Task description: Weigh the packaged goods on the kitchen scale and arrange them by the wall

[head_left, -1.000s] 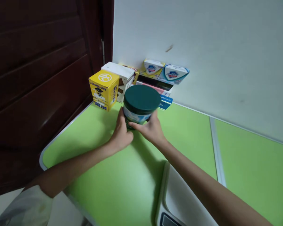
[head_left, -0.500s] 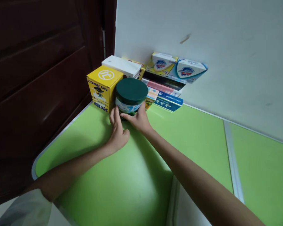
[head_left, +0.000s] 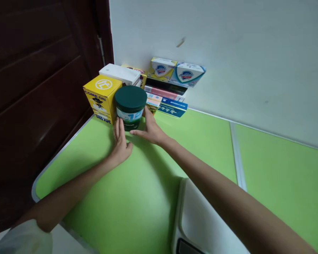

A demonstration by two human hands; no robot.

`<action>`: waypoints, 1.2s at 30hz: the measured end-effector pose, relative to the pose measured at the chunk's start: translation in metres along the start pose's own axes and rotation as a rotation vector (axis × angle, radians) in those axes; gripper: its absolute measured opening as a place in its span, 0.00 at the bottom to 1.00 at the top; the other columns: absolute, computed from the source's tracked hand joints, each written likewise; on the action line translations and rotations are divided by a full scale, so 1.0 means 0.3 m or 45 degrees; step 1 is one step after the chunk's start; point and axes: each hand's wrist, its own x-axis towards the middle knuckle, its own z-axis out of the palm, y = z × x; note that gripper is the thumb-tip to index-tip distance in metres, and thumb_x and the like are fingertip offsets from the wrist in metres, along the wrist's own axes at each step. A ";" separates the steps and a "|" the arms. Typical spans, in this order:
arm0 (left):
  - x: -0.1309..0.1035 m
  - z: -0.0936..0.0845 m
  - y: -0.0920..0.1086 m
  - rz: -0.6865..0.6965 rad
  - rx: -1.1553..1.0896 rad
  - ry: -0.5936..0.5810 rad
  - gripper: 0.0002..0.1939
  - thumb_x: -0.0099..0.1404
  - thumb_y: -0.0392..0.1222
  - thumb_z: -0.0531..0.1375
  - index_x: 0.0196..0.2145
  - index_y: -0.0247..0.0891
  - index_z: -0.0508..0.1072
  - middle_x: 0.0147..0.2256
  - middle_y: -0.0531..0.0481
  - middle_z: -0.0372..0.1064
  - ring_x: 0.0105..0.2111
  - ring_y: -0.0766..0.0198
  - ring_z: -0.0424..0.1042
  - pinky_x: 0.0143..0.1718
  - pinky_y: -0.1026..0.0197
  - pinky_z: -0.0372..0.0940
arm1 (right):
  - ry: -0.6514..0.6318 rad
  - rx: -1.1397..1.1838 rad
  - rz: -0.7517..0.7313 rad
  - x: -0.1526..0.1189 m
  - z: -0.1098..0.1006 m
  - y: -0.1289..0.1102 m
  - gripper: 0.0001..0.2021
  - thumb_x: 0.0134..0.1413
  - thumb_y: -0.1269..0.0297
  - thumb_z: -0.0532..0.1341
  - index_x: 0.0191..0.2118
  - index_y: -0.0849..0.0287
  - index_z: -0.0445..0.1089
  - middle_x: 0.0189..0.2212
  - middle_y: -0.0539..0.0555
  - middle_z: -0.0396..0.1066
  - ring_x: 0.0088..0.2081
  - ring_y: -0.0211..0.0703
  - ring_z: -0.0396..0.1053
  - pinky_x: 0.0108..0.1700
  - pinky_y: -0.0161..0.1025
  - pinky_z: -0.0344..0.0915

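A jar (head_left: 130,98) with a dark green lid and a pale blue and green label stands upright on the light green table. My left hand (head_left: 120,144) is open, its stretched fingertips against the jar's lower left front. On the jar's other side is my right hand (head_left: 151,128), also open; its fingers lie by the right wall and its thumb points across the front near the base. To the jar's left is a yellow box (head_left: 103,95) marked "COME ON". Behind them lies a white box (head_left: 120,73).
Two soap boxes, one yellow and white (head_left: 161,68) and one blue and white (head_left: 188,73), are stacked by the wall. Below them lie several flat boxes, including a blue one (head_left: 172,107). A white lidded object (head_left: 201,218) is at the front right. A dark door (head_left: 42,106) stands left.
The view has shifted, so everything appears further left and more of the white object shows. My right thumb has come away from the jar's front, and more of its label is visible.
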 end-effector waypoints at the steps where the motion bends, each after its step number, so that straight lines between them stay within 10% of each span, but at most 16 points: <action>1: -0.019 -0.014 0.005 -0.004 0.026 -0.019 0.50 0.52 0.27 0.57 0.68 0.35 0.38 0.69 0.36 0.31 0.69 0.47 0.30 0.67 0.41 0.34 | -0.047 -0.024 0.022 -0.044 -0.042 -0.011 0.59 0.36 0.41 0.69 0.67 0.66 0.41 0.68 0.71 0.41 0.69 0.67 0.38 0.66 0.64 0.41; 10: -0.352 -0.056 0.246 -0.189 -0.175 -0.433 0.32 0.69 0.42 0.52 0.67 0.45 0.45 0.70 0.46 0.36 0.69 0.55 0.37 0.67 0.45 0.37 | 0.187 0.117 0.591 -0.774 -0.357 -0.146 0.33 0.58 0.48 0.59 0.66 0.48 0.49 0.67 0.59 0.52 0.65 0.59 0.53 0.61 0.62 0.57; 17: -0.526 0.093 0.434 -0.685 -0.692 -0.569 0.30 0.70 0.53 0.50 0.66 0.46 0.50 0.68 0.48 0.44 0.67 0.54 0.45 0.67 0.49 0.44 | 0.699 0.379 0.805 -1.236 -0.211 -0.147 0.26 0.63 0.55 0.55 0.65 0.46 0.52 0.66 0.59 0.53 0.64 0.53 0.57 0.62 0.56 0.59; 22: -0.607 0.188 0.490 -0.648 -0.738 -0.496 0.28 0.71 0.52 0.48 0.65 0.47 0.52 0.68 0.52 0.45 0.67 0.56 0.45 0.67 0.54 0.46 | 0.642 0.637 0.799 -1.300 -0.082 -0.156 0.28 0.65 0.60 0.52 0.67 0.41 0.44 0.70 0.50 0.43 0.68 0.48 0.47 0.66 0.53 0.52; 36: -0.561 0.175 0.467 -0.588 -0.525 -0.392 0.27 0.71 0.53 0.49 0.64 0.45 0.57 0.67 0.53 0.49 0.67 0.58 0.46 0.67 0.57 0.42 | 0.469 0.476 0.769 -1.228 -0.073 -0.152 0.29 0.67 0.60 0.48 0.69 0.43 0.38 0.71 0.46 0.37 0.70 0.44 0.37 0.69 0.53 0.39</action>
